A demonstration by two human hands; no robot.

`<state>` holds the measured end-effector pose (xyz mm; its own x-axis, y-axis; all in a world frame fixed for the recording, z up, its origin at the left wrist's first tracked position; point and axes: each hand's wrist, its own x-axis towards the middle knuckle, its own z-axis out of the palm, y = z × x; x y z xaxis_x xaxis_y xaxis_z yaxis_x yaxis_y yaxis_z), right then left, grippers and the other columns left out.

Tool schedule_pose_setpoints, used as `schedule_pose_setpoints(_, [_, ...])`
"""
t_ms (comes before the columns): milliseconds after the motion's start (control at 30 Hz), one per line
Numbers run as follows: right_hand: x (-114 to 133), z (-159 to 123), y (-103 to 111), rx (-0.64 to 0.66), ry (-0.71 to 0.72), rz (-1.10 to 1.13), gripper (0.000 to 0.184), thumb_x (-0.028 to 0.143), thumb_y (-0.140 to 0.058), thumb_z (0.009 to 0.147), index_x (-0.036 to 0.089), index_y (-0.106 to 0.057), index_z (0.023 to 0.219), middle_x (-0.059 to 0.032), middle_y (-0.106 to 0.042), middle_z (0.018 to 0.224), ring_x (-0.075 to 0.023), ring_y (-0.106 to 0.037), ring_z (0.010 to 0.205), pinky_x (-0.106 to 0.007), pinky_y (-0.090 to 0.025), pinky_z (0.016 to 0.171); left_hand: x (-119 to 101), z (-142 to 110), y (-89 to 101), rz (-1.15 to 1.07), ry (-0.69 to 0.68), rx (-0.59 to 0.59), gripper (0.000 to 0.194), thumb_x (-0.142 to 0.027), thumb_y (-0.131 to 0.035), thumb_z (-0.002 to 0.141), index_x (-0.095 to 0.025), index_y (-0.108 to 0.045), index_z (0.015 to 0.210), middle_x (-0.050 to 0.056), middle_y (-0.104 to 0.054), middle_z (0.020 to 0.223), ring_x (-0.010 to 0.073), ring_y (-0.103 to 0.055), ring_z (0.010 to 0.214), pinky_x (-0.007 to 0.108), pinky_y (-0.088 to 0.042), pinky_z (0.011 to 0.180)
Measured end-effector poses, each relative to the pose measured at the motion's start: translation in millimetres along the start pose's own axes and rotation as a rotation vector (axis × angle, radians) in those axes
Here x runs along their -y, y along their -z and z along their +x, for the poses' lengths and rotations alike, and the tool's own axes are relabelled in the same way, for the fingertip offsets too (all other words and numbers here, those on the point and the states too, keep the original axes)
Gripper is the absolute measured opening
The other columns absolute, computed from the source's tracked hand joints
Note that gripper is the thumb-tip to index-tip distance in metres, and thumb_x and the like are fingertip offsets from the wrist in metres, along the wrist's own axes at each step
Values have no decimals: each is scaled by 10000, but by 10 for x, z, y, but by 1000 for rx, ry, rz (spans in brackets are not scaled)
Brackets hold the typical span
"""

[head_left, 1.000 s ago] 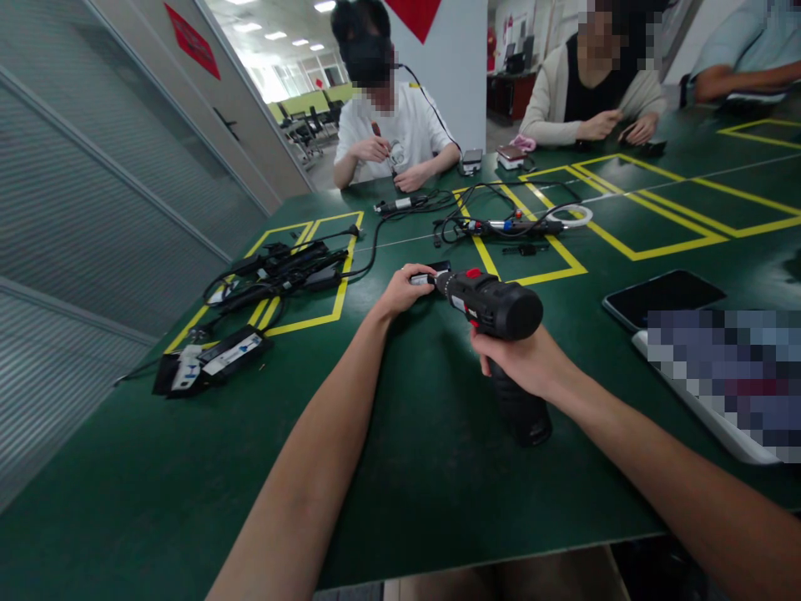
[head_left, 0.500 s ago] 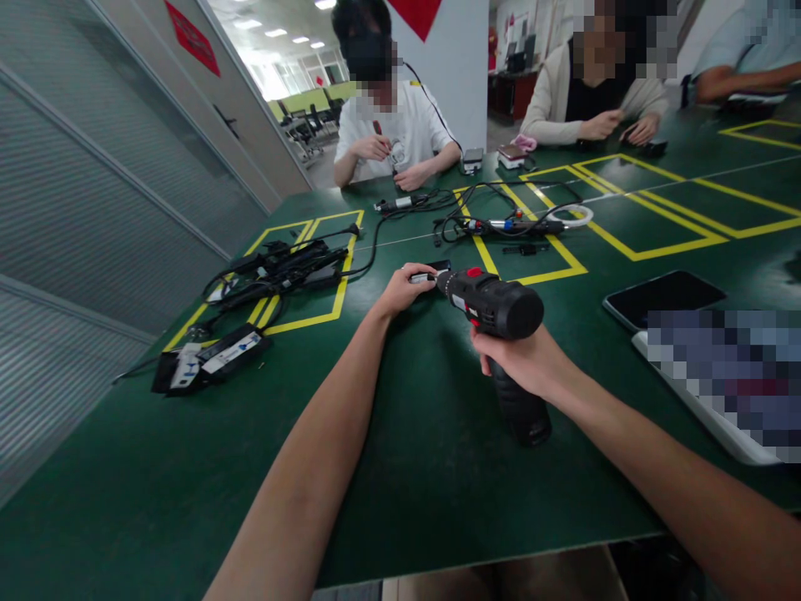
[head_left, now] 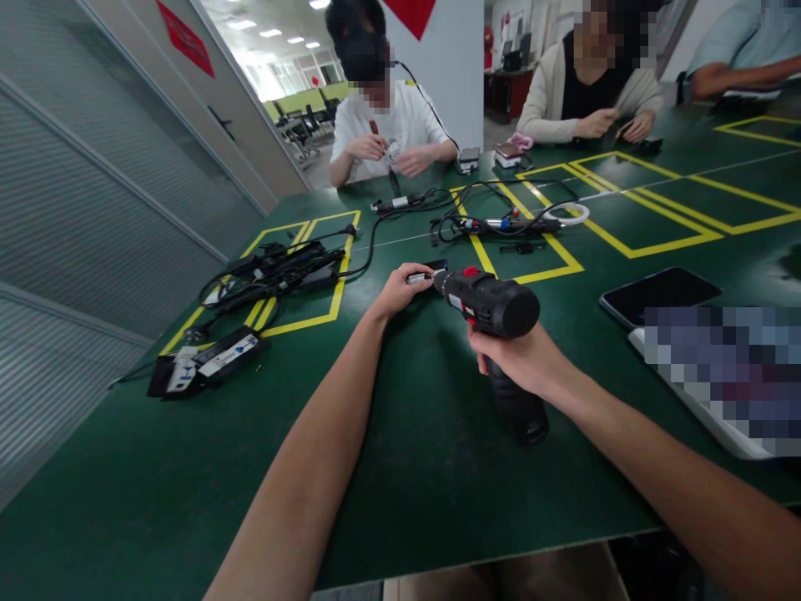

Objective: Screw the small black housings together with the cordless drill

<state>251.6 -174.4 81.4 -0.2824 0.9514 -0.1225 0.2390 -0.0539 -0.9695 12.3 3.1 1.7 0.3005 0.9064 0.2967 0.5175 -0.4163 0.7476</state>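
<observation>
My right hand is wrapped round the grip of a black cordless drill with a red switch on top. The drill's base rests on the green table and its nose points away to the left. My left hand is closed in a pinch on a small silver and black part right at the drill's tip. A small black block lies just behind that part.
A heap of black cables and adapters lies at the left within yellow tape lines. A black device sits nearer left. A phone lies to the right. Cabled tools lie farther back. Other people sit across the table.
Both of my hands and the drill stay as they were. The person across in white has raised the hands a little.
</observation>
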Motion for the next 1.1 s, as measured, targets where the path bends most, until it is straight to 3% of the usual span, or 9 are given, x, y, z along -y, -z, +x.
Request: schedule_pose_setpoints(1100, [52, -19, 16, -1, -40, -11, 82, 230, -586, 757, 183, -580, 690, -36, -616, 546, -163, -598, 522, -288, -447, 523, 9, 4, -10, -25, 12, -3, 318, -377, -651, 749, -219, -692, 1022, 42, -678, 1126, 218, -584, 1101, 369, -418, 1041])
